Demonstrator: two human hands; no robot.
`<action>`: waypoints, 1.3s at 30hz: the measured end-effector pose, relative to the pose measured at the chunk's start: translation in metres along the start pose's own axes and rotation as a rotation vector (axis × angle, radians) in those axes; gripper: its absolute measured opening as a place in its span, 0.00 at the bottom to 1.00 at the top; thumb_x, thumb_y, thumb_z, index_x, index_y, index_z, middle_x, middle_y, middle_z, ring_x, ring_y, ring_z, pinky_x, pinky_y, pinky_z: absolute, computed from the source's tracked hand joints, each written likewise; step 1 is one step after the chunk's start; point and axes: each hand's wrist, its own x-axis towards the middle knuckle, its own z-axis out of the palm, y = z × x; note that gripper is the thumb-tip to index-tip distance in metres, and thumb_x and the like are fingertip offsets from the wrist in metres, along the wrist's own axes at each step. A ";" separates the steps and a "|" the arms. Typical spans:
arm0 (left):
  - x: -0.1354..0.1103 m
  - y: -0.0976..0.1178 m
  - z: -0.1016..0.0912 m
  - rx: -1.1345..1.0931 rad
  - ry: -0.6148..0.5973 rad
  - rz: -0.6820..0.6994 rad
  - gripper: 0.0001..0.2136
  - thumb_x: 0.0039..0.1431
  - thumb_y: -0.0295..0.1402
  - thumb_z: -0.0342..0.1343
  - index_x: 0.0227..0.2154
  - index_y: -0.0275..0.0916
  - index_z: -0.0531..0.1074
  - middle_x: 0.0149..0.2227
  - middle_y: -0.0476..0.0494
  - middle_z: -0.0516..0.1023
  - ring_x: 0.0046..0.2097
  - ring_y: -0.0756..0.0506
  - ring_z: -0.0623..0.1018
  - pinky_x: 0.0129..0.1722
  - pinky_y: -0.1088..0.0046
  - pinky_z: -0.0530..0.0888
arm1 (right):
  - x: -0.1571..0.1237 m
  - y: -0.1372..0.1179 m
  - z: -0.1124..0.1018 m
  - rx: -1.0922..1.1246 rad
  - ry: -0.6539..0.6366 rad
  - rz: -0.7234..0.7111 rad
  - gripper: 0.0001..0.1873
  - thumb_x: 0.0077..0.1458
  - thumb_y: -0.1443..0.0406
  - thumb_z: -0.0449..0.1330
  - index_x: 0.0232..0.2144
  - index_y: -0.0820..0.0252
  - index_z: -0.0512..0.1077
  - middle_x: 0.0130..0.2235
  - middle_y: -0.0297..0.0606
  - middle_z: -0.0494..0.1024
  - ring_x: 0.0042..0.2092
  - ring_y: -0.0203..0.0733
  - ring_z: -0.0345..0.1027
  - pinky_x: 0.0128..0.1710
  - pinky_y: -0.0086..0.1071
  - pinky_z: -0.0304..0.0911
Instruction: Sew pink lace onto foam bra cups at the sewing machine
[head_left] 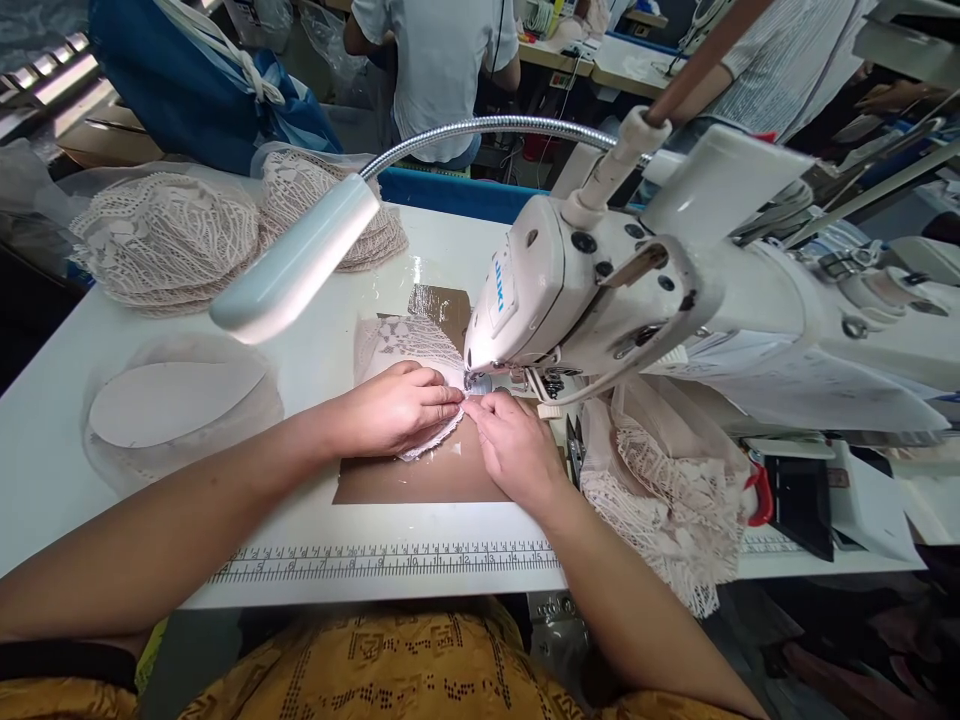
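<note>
A pale lace piece point(416, 338) with a scalloped edge lies under the needle end of a white sewing machine point(517, 290). My left hand point(409, 408) rests over it, fingers together and pressing on the lace close to the presser foot. From the right, my right hand point(517, 445) pinches the lace edge between thumb and forefinger, just in front of the needle. The fingertips of both hands nearly meet there. Beneath the lace is a brown sheet point(427, 485) on the white table. My fingers partly hide the lace's front edge.
A lamp point(300, 260) on a bent metal neck hangs over the table's left side. Lace stacks point(169, 235) stand behind it. A white oval template point(176, 400) lies on sheer fabric. Right of my hand are black scissors point(575, 450) and more lace point(667, 480). A ruler strip point(390, 562) edges the front.
</note>
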 end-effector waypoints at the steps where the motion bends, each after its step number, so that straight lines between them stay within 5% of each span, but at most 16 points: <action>1: 0.000 0.000 0.001 0.001 0.002 -0.003 0.16 0.69 0.33 0.45 0.52 0.35 0.72 0.53 0.37 0.76 0.47 0.40 0.73 0.46 0.61 0.68 | 0.000 0.000 0.000 -0.017 -0.002 -0.003 0.20 0.60 0.73 0.49 0.49 0.61 0.75 0.38 0.42 0.77 0.39 0.46 0.66 0.38 0.36 0.60; 19: 0.001 0.000 0.000 -0.122 -0.003 -0.108 0.19 0.67 0.37 0.49 0.55 0.33 0.70 0.54 0.36 0.75 0.53 0.37 0.71 0.52 0.57 0.68 | -0.003 -0.002 -0.003 -0.031 -0.087 -0.032 0.18 0.60 0.72 0.50 0.48 0.57 0.75 0.38 0.39 0.75 0.35 0.41 0.64 0.36 0.34 0.55; 39: 0.002 0.007 -0.001 -0.029 0.040 -0.204 0.18 0.66 0.41 0.50 0.49 0.34 0.73 0.55 0.35 0.73 0.51 0.37 0.72 0.48 0.58 0.69 | -0.001 0.002 0.001 -0.016 0.011 0.095 0.22 0.59 0.72 0.51 0.52 0.56 0.74 0.40 0.41 0.79 0.41 0.45 0.68 0.37 0.35 0.59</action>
